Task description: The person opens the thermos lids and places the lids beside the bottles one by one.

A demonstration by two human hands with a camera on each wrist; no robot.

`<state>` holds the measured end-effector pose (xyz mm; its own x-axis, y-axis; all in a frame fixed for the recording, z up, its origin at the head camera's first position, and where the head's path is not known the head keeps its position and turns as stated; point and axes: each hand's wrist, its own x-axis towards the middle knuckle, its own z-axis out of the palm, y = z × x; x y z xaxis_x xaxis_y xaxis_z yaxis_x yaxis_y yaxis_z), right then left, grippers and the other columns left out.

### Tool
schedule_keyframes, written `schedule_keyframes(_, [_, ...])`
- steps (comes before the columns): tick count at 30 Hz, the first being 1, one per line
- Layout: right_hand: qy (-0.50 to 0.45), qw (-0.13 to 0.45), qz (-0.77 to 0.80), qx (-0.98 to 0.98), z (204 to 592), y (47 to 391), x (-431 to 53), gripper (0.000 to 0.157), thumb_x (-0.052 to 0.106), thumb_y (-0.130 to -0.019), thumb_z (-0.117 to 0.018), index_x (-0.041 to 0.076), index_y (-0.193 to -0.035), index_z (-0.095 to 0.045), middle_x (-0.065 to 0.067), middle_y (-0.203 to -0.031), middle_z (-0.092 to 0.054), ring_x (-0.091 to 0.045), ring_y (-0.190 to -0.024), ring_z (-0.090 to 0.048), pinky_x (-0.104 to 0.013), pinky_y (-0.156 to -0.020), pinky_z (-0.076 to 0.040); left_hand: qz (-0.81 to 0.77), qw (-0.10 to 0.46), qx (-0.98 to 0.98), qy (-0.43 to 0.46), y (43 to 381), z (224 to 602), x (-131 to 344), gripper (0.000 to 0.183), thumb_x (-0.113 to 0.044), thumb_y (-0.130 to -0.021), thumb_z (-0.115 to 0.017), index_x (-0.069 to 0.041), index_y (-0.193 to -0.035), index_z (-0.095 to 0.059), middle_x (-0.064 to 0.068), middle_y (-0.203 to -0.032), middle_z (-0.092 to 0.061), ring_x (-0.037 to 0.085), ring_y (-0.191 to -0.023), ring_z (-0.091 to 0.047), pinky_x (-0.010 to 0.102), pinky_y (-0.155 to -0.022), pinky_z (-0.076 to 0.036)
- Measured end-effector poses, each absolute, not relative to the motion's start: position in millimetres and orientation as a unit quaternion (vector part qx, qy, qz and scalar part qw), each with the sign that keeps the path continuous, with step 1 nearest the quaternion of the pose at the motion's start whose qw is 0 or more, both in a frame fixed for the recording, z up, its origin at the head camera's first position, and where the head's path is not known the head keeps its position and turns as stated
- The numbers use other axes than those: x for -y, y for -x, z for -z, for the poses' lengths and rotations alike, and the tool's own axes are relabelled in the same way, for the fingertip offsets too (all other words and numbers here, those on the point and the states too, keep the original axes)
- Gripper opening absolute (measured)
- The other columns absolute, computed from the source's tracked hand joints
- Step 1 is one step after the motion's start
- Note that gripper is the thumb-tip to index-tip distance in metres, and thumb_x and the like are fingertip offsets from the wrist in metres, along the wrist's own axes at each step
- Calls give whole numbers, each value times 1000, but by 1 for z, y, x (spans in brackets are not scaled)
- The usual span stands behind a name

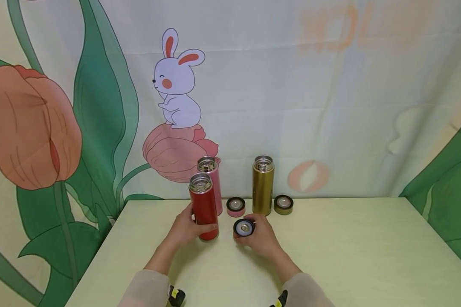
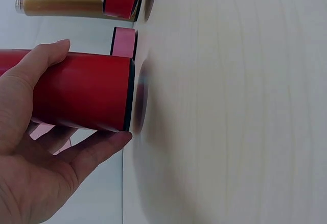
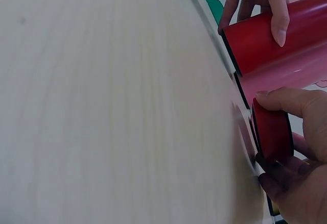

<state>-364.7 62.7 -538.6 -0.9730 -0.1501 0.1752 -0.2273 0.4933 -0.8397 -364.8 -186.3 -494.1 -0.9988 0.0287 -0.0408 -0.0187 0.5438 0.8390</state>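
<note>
My left hand (image 1: 185,228) grips a red thermos bottle (image 1: 204,207) around its lower body; its mouth is uncapped and it leans slightly. In the left wrist view the black base of this bottle hangs just over the table. My right hand (image 1: 262,236) pinches a red bottle lid (image 3: 273,134) between thumb and fingers, its inner side facing up in the head view. Behind the red bottle, a pink thermos bottle (image 1: 216,187) stands uncapped and partly hidden. Its pink lid (image 1: 236,212) lies inside up on the table, beyond the red lid.
A gold thermos bottle (image 1: 262,192) stands uncapped near the table's back edge, with a gold lid (image 1: 283,209) lying to its right. The pale wooden table (image 1: 349,247) ends at a printed curtain (image 1: 249,98) with a rabbit and tulips.
</note>
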Motion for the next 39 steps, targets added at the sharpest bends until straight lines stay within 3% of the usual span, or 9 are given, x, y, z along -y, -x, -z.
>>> schedule_keyframes(15, [-98,43,-474,874,539,367,-46,66,19,-67,-96,4,-122,-64,-14,-118,-62,-35,-115,-61,-53,-104,-47,-480,34,-876,-14,366,499,188,85,-38,-82,-89,-19,-151,-43,6,-146,-58,33,-134,-56,54,-104,-54])
schedule_keyframes(22, [-91,48,-453,886,540,367,-41,64,23,-68,-96,4,-121,-64,-12,-115,-62,-34,-114,-62,-58,-101,-42,-481,38,-876,-12,365,501,188,84,-36,-82,-89,-20,-151,-43,6,-147,-58,33,-135,-55,55,-105,-53])
schedule_keyframes(39, [-85,56,-433,895,541,366,-36,63,25,-70,-95,5,-120,-62,-10,-113,-62,-32,-112,-64,-55,-95,-39,-474,40,-880,-22,366,502,191,84,-38,-81,-89,-20,-150,-44,5,-144,-60,31,-131,-57,54,-104,-54])
